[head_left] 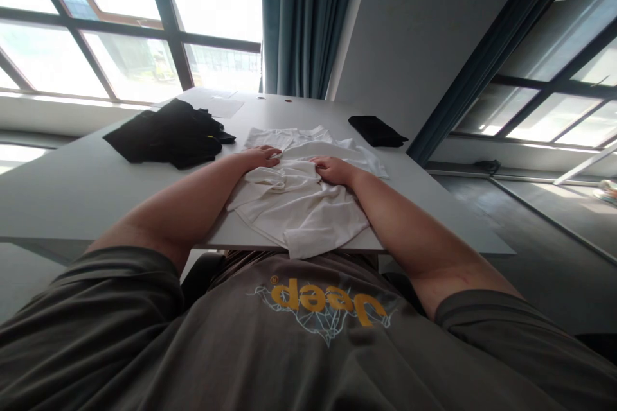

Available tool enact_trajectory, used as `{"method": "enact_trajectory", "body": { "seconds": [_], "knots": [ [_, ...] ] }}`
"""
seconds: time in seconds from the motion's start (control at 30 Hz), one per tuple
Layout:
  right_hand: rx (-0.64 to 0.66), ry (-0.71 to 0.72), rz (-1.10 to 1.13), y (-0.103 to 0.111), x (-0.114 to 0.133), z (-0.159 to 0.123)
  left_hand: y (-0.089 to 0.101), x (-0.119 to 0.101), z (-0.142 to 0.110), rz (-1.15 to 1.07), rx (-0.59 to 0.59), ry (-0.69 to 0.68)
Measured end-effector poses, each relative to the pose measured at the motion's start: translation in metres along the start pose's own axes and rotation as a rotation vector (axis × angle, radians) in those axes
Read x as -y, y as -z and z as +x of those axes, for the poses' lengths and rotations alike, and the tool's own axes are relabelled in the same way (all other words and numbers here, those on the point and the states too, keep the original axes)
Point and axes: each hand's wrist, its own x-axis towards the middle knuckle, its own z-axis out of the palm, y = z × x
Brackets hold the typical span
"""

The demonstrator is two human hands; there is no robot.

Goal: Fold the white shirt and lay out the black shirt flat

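A crumpled white garment (299, 199) lies on the white table (72, 186) right in front of me, one end hanging over the near edge. My left hand (258, 157) rests on its upper left part, fingers curled into the cloth. My right hand (332, 169) lies on the garment's middle, fingers bent and pinching a fold. The hands are about a hand's width apart.
A heap of black clothes (168, 131) sits at the left of the table. A small folded black piece (376, 130) lies at the far right corner. A sheet of paper (224, 106) is at the back. Windows and a blue curtain (308, 19) stand behind the table.
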Motion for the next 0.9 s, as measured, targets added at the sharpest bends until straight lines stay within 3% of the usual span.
{"method": "enact_trajectory", "body": {
  "seconds": [0.57, 0.9],
  "knots": [
    [-0.004, 0.074, 0.014, -0.004, -0.019, 0.006, -0.003, 0.003, 0.002, 0.004, -0.006, -0.014],
    [-0.008, 0.026, 0.011, -0.002, -0.007, 0.002, 0.001, -0.002, -0.001, 0.002, 0.002, 0.006]
  ]
}}
